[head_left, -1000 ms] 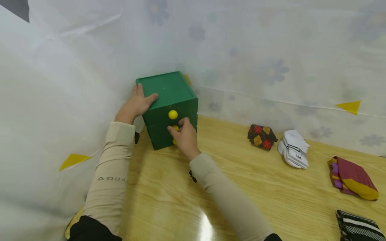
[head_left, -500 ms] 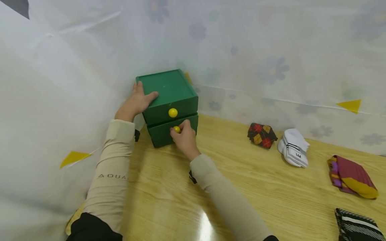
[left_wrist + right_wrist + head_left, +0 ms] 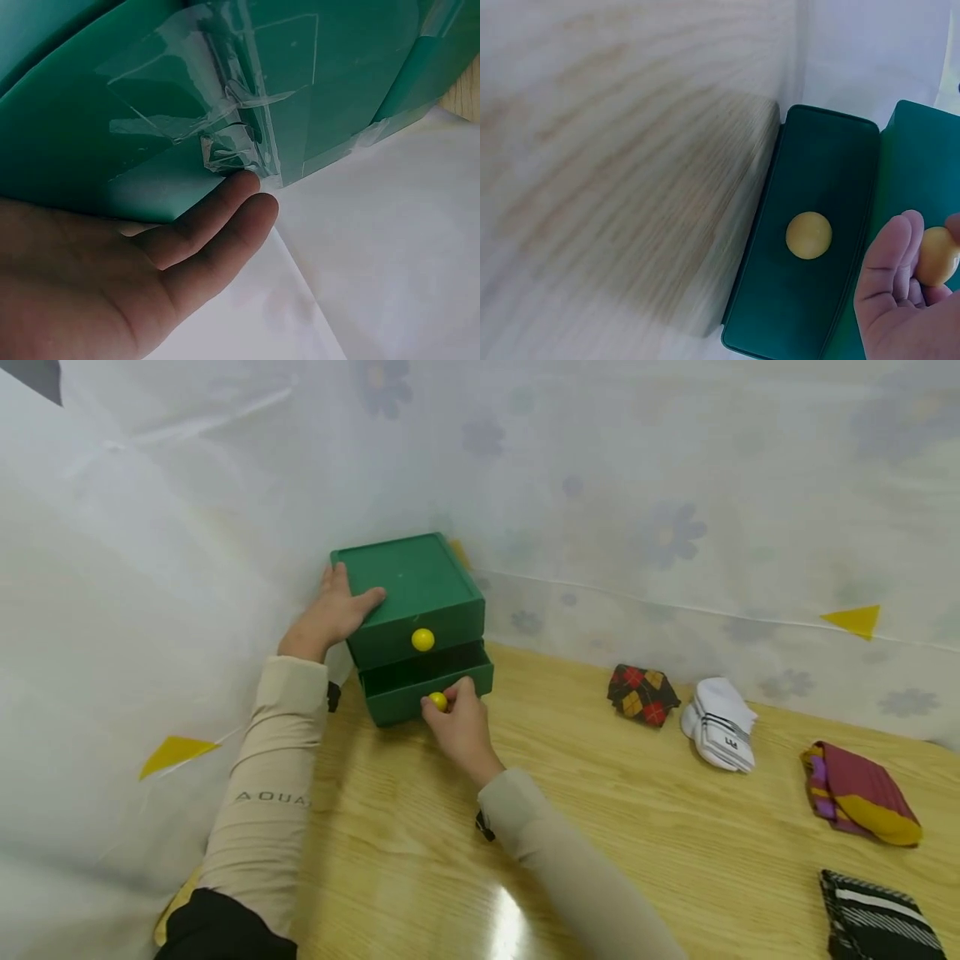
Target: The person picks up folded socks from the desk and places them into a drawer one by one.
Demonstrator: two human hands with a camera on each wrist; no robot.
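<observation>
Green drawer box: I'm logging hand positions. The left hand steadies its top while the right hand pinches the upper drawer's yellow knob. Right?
Not quite. The right hand pinches the lower drawer's yellow knob, as the head view shows. The left hand does steady the green drawer box at its top.

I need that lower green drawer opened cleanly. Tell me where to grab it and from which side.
Pinch the lower drawer's round yellow knob from the front, as the right hand does. It is the only part that sticks out of the flat face. The left hand steadies the green box from its top and side.

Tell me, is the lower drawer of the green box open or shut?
Partly open: the lower drawer juts out past the upper drawer, leaving a dark gap, while the right hand pinches its yellow knob.
</observation>
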